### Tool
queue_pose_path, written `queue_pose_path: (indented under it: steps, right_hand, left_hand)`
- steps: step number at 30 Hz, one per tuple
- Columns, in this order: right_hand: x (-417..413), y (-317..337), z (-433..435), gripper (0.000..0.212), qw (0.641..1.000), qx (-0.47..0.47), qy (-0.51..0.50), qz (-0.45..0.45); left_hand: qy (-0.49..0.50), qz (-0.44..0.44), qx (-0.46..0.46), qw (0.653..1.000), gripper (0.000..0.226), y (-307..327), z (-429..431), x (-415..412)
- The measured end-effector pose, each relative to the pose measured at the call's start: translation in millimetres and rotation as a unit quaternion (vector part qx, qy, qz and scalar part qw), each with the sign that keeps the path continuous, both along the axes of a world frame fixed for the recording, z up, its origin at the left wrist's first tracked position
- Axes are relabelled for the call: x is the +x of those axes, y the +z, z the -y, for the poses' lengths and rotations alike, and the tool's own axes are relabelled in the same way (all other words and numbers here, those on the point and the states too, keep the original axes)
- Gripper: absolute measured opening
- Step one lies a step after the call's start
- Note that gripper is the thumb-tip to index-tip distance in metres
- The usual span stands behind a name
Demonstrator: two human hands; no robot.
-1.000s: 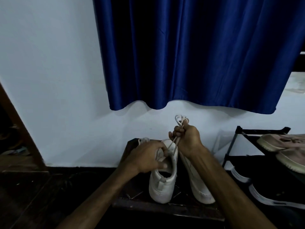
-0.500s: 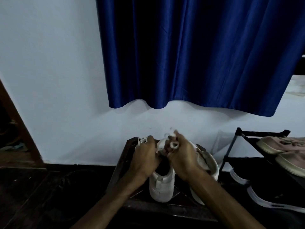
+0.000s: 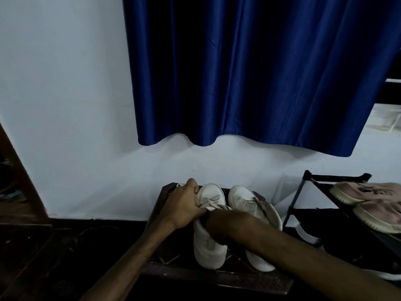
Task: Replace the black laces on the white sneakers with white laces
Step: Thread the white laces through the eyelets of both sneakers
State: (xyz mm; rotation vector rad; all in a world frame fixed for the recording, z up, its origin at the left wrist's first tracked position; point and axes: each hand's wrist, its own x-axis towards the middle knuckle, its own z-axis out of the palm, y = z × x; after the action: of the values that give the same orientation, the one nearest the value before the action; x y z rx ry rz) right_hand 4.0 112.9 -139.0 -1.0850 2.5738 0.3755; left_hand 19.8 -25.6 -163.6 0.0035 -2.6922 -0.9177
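A blue curtain [image 3: 249, 72] hangs well above and beyond both hands, against a white wall [image 3: 65, 105]. To the right of the right hand stands a black shoe rack [image 3: 336, 177] carrying pink shoes [image 3: 366, 192].

Under the hands, a dark worktop [image 3: 238, 279] carries the two white sneakers side by side. Their long axes run away from the person, toes towards the wall and heels nearest. The left sneaker [image 3: 208, 250] lies between the hands, and the right sneaker [image 3: 243, 198] lies just beyond the right forearm.

The left hand [image 3: 184, 207] curls its fingers round the left sneaker's outer side, beside the lacing. The right hand [image 3: 219, 227] sits at that shoe's collar in deep shadow, and I cannot tell whether it pinches anything. White laces [image 3: 211, 202] cross the left sneaker's tongue, just right of the left hand's fingertips.

The right sneaker's eyelets look bare, so it probably still needs threading. The right hand is the nearer one, and the shoe lies to its right and forward.
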Motion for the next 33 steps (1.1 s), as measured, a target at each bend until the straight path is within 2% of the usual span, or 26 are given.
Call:
queue_pose_path:
  steps: [2,3,6,9,12,14,17,21,24,27,30,31,33]
  right_hand:
    - [1,4,7,0.031,0.997,0.066,0.028,-0.011]
    - [1,11,10,0.035,0.997,0.066,0.043,-0.005]
    - [1,26,11,0.037,0.981,0.032,0.181,-0.068]
    - [8,32,5,0.029,0.969,0.008,0.232,-0.088]
    - [10,43,-4,0.008,0.953,-0.009,0.282,-0.112]
    - [9,45,-6,0.013,0.947,-0.046,0.285,-0.141]
    - [12,37,-15,0.015,0.967,-0.102,0.213,-0.098]
    - [14,9,-23,0.017,0.967,-0.165,0.194,-0.006]
    - [9,3,-26,0.023,0.948,-0.24,0.205,0.031]
    - [9,2,-34,0.017,0.914,-0.357,0.194,0.008]
    - [10,-4,-41,0.011,0.854,-0.515,0.057,-0.054]
    - [10,-7,-40,0.01,0.845,-0.531,-0.006,-0.07]
    - [13,-18,-35,0.019,0.855,-0.507,-0.097,-0.044]
  left_hand:
    - [0.008,0.009,0.015,1.0,0.048,0,-1,1]
    - [0.015,0.012,0.027,0.999,0.046,1,0,2]
    - [0.052,0.015,0.061,0.997,0.045,0,6,6]
    - [0.065,0.004,0.093,0.994,0.046,-1,7,11]
    - [0.073,-0.009,0.1,0.992,0.048,2,1,14]
    - [0.078,-0.017,0.099,0.992,0.056,5,0,17]
    - [0.085,-0.033,0.081,0.993,0.059,3,1,19]
    - [0.105,-0.048,0.103,0.988,0.051,-8,0,23]
    - [0.116,-0.047,0.125,0.984,0.05,-12,1,25]
    - [0.108,-0.047,0.126,0.985,0.046,-18,5,27]
    - [0.096,-0.055,0.105,0.988,0.042,-19,10,27]
    - [0.09,-0.056,0.099,0.989,0.04,-19,11,27]
    - [0.067,-0.054,0.098,0.991,0.036,-21,9,32]
